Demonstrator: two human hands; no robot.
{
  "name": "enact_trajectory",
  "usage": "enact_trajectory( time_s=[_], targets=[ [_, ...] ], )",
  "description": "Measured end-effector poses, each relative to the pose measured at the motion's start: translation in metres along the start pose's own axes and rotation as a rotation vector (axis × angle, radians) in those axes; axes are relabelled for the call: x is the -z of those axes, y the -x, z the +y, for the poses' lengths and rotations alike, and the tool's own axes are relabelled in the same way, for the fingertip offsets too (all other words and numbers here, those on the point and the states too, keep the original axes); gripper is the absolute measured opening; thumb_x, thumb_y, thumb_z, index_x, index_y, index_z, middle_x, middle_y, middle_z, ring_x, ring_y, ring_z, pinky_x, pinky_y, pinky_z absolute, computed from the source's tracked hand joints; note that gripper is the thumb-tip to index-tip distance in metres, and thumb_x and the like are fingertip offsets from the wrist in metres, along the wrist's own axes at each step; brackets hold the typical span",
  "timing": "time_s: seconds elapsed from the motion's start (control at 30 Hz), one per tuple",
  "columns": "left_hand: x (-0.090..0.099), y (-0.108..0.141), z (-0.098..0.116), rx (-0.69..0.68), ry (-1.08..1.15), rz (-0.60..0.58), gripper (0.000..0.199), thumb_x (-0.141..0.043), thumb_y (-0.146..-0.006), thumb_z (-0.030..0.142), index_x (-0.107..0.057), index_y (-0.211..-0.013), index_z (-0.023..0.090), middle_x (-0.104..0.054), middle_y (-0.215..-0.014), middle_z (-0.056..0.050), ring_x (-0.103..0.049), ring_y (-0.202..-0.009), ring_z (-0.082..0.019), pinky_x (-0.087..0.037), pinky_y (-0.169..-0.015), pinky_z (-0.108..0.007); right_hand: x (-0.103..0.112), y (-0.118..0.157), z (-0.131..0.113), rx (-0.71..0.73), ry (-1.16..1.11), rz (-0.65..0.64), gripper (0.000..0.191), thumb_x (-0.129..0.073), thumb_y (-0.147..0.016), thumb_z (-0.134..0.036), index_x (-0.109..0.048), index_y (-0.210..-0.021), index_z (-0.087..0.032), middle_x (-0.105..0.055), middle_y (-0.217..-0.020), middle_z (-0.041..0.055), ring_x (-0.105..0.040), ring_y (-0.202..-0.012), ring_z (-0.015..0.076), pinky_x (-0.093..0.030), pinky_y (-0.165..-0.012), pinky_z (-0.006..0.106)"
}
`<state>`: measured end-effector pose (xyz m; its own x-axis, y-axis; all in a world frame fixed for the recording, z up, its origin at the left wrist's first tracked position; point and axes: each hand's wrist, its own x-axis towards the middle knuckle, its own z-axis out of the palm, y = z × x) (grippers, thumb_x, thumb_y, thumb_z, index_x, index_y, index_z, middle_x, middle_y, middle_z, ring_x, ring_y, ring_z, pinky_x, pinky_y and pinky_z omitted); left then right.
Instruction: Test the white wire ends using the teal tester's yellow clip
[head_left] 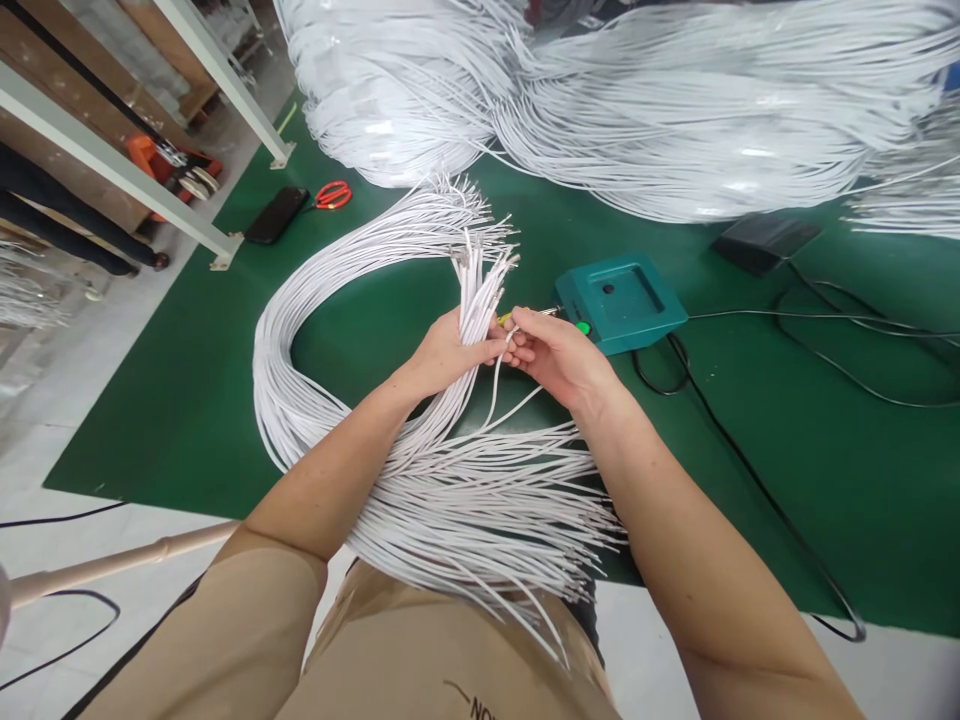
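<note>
A tan shirt (405,650), lettering partly visible, fills the foreground as a worker's bare forearms reach over a green worktop (757,480) laden with white cables. The left grip (444,350) is closed around an upright bunch (471,295), its tipped ends fanned above the thumb. Opposite, the right grip (566,355) is narrow, thumb and fingers pinching what looks like a single strand (496,385) that hangs in a curve below them; the exact contact is partly hidden. Just beside the fingers, a small yellow piece (505,319) lies in line with a slim metal tip near a teal device (660,285), which shows a bright green spot at its near corner; whether the fingers touch the yellow piece cannot be told. Below the hands, the bunch runs into a curved bundle (281,330) looping across the worktop, with loose ends (510,510) spread between the forearms. The step in hand appears to be the singling out of one strand beside the device. The next move seems to call for a firm left hold and a delicate right pinch, keeping that strand clear of its neighbors.
</note>
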<state>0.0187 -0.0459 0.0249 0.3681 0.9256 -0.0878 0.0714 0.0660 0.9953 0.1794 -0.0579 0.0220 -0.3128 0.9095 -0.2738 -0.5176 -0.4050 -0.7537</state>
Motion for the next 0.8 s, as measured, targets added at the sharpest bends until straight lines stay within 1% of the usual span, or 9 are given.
enact_trajectory(
  time_s=[0.07, 0.17, 0.3, 0.4, 0.57, 0.7, 0.8],
  targets=[
    [0.0013, -0.0004, -0.0002, 0.001, 0.017, 0.006, 0.035, -0.079, -0.067, 0.030, -0.057, -0.086, 0.012, -0.066, -0.076, -0.001, -0.065, -0.067, -0.011, -0.053, -0.065, -0.024, 0.0005, 0.0005, -0.0003, -0.022, -0.044, -0.011, 0.031, -0.083, -0.065, -0.041, -0.066, -0.069, -0.016, -0.050, -0.059, -0.0051, -0.043, -0.054, 0.0062, -0.044, -0.062, 0.023],
    [0.0010, -0.0003, 0.0018, 0.003, 0.095, 0.023, 0.043, -0.081, -0.064, 0.029, -0.057, -0.095, 0.012, -0.067, -0.079, -0.001, -0.065, -0.066, -0.011, -0.054, -0.064, -0.024, 0.0021, 0.0003, 0.0004, -0.052, -0.110, -0.009, 0.032, -0.084, -0.064, -0.040, -0.068, -0.075, -0.015, -0.054, -0.062, -0.0043, -0.047, -0.057, 0.0062, -0.045, -0.063, 0.022],
    [-0.0001, 0.0004, 0.0042, 0.006, 0.156, 0.004, 0.053, -0.082, -0.064, 0.028, -0.057, -0.109, 0.013, -0.067, -0.078, 0.000, -0.066, -0.066, -0.011, -0.054, -0.064, -0.023, 0.0050, -0.0004, 0.0018, -0.089, -0.156, -0.014, 0.029, -0.084, -0.065, -0.037, -0.065, -0.068, -0.016, -0.058, -0.065, -0.0024, -0.054, -0.064, 0.0082, -0.046, -0.066, 0.022],
    [0.0010, 0.0009, 0.0037, 0.003, 0.157, -0.020, 0.055, -0.081, -0.067, 0.027, -0.057, -0.115, 0.014, -0.067, -0.078, 0.000, -0.066, -0.067, -0.010, -0.054, -0.065, -0.022, 0.0050, 0.0001, 0.0016, -0.094, -0.133, -0.024, 0.029, -0.085, -0.064, -0.037, -0.064, -0.066, -0.016, -0.059, -0.066, -0.0022, -0.055, -0.064, 0.0087, -0.047, -0.066, 0.023],
    [0.0016, 0.0010, 0.0038, 0.015, 0.154, -0.038, 0.056, -0.079, -0.069, 0.026, -0.056, -0.118, 0.014, -0.068, -0.079, -0.001, -0.066, -0.068, -0.011, -0.054, -0.067, -0.023, 0.0019, 0.0012, 0.0006, -0.061, -0.100, -0.012, 0.030, -0.082, -0.066, -0.041, -0.064, -0.070, -0.017, -0.053, -0.061, -0.0044, -0.051, -0.060, 0.0079, -0.046, -0.065, 0.023],
    [0.0003, 0.0014, 0.0062, 0.012, 0.162, -0.052, 0.054, -0.079, -0.069, 0.026, -0.057, -0.117, 0.014, -0.067, -0.079, -0.001, -0.066, -0.068, -0.011, -0.054, -0.066, -0.022, 0.0015, 0.0015, -0.0003, -0.083, -0.105, -0.040, 0.032, -0.084, -0.063, -0.036, -0.058, -0.061, -0.017, -0.052, -0.060, -0.0051, -0.049, -0.058, 0.0063, -0.047, -0.065, 0.022],
    [0.0011, 0.0015, 0.0059, 0.006, 0.160, -0.055, 0.053, -0.079, -0.069, 0.026, -0.059, -0.116, 0.015, -0.068, -0.081, -0.001, -0.067, -0.070, -0.011, -0.054, -0.066, -0.022, 0.0019, 0.0017, -0.0004, -0.079, -0.069, -0.027, 0.031, -0.083, -0.064, -0.034, -0.058, -0.060, -0.016, -0.054, -0.061, -0.0042, -0.049, -0.056, 0.0060, -0.047, -0.065, 0.022]
  ],
)
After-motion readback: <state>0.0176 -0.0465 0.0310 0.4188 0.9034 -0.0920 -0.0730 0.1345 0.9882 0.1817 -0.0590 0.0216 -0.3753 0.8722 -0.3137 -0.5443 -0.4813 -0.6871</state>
